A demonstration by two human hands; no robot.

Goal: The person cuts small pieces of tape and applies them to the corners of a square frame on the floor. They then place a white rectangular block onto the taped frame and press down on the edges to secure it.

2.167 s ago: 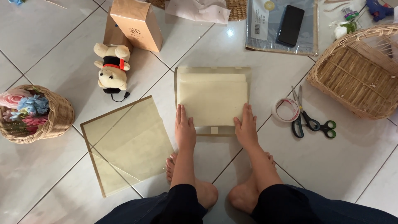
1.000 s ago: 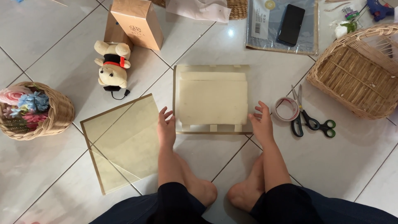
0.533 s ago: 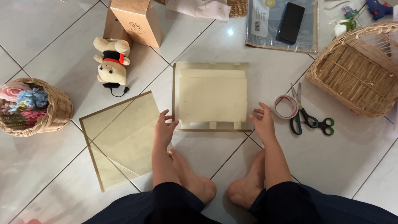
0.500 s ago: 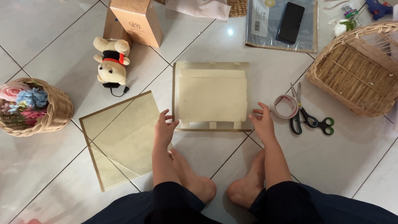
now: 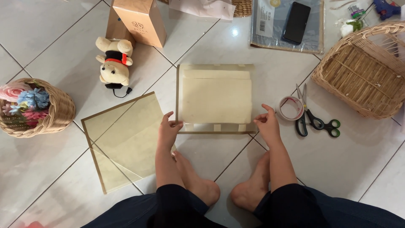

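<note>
A folded beige paper sheet (image 5: 216, 99) with a brown border lies flat on the white tiled floor in front of my feet. My left hand (image 5: 168, 128) rests at its near left corner, fingertips touching the edge. At the near right corner is my right hand (image 5: 266, 124), with its fingers curled against the paper's edge. Neither hand lifts the sheet. Several small tape tabs show along the near border.
Two more beige sheets (image 5: 126, 141) lie left of my left hand. A tape roll (image 5: 291, 108) and scissors (image 5: 310, 116) lie to the right, beside a tipped wicker basket (image 5: 363, 71). A teddy bear (image 5: 114, 63), brown box (image 5: 139, 19), flower basket (image 5: 36, 107) and phone (image 5: 296, 16) surround.
Both hands moved from the middle of the paper's near edge outward to its two near corners. The view shifted slightly.
</note>
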